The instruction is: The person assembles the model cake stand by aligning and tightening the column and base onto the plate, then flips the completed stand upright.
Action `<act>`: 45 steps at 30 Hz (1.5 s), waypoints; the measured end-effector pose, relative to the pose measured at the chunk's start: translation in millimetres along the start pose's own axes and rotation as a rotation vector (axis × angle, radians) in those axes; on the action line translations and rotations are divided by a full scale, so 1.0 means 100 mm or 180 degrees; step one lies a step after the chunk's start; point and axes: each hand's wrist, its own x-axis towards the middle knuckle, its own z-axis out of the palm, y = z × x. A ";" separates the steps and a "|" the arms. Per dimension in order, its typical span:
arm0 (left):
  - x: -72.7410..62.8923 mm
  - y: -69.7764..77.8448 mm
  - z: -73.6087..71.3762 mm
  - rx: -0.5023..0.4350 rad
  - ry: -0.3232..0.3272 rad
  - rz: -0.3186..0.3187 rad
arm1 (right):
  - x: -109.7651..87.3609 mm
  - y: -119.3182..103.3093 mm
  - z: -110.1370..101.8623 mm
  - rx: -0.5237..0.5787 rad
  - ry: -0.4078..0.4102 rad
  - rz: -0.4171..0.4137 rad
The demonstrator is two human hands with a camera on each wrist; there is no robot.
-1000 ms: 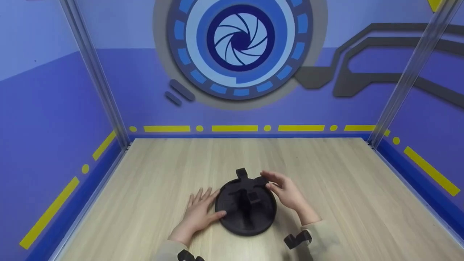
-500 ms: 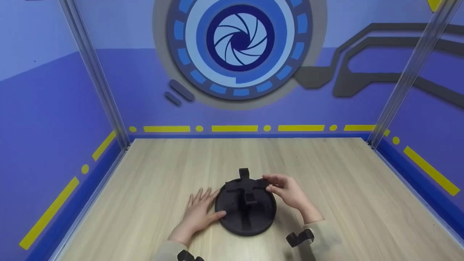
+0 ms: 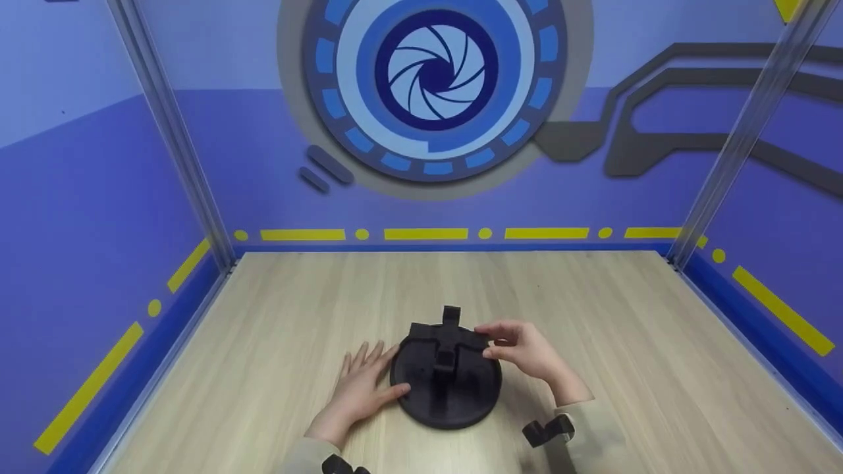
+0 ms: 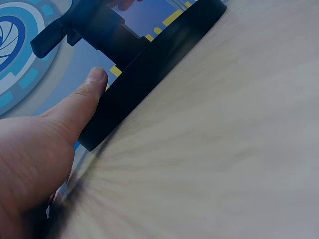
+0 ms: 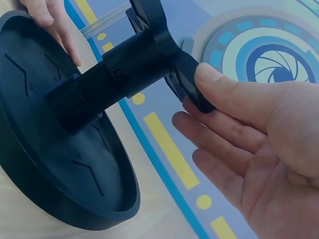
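Observation:
On the wooden table sits a black round base [image 3: 421, 401] with a raised rim. From its middle rises a thick post [image 5: 117, 69], topped by a black four-armed knob [image 3: 450, 339]. My left hand [image 3: 362, 392] lies at the base's left side, fingers straight and spread, thumb on the rim; the left wrist view shows the thumb [image 4: 94, 82] against the rim's side. With thumb and fingers, my right hand [image 3: 527, 352] pinches the knob's right arm. In the right wrist view, the thumb [image 5: 212, 77] presses that arm's end and other fingers sit behind it.
The wooden tabletop [image 3: 316, 289] extends around the base. Blue printed panels [image 3: 250, 164] enclose it at the back and sides, joined by metal corner posts [image 3: 178, 138]. Both wrists wear black straps [image 3: 550, 431].
The knob has turned clockwise seen from above, its right arm coming nearer to me. My right hand has followed slightly toward me. The left hand and base have stayed put.

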 end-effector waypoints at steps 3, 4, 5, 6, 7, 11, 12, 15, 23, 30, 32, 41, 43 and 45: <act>0.00 0.00 0.00 0.0016 0.0011 0.0012 | 0.00 -0.02 0.00 0.0009 -0.0064 0.0013; 0.00 0.00 0.00 0.0023 0.0018 0.0024 | -0.01 -0.03 0.00 0.0005 -0.0079 0.0018; 0.00 0.00 -0.01 0.0030 0.0013 0.0015 | -0.01 -0.03 0.00 0.0012 -0.0095 0.0028; 0.00 0.00 -0.01 0.0037 0.0013 0.0012 | -0.01 -0.04 0.00 0.0025 -0.0114 0.0036; 0.00 0.00 -0.01 0.0035 0.0015 0.0016 | -0.01 -0.05 0.01 0.0040 -0.0136 0.0053; -0.01 0.00 0.00 0.0025 0.0015 0.0007 | -0.03 -0.08 0.02 0.0178 -0.0234 0.0128; -0.01 0.01 -0.01 0.0026 0.0020 0.0012 | -0.03 -0.09 0.03 0.0186 -0.0253 0.0135; -0.02 0.01 -0.01 0.0040 0.0027 0.0024 | -0.04 -0.12 0.04 0.0250 -0.0314 0.0167; -0.01 0.00 0.00 0.0047 0.0043 0.0035 | -0.04 -0.19 0.10 0.0015 -0.0306 -0.0007; -0.01 -0.02 0.01 0.0084 0.0032 0.0031 | -0.04 -0.26 0.20 -0.0213 -0.0174 -0.0192; -0.01 -0.02 0.01 0.0083 0.0033 0.0042 | -0.04 -0.28 0.23 -0.0272 -0.0123 -0.0216; -0.01 -0.01 0.00 0.0082 0.0047 0.0062 | -0.05 -0.43 0.39 -0.0768 0.0154 -0.0152; -0.01 0.00 0.00 0.0081 0.0039 0.0050 | -0.06 -0.45 0.42 -0.0858 0.0196 -0.0090; -0.01 0.00 0.00 0.0062 0.0035 0.0044 | -0.07 -0.48 0.45 -0.0917 0.0228 -0.0017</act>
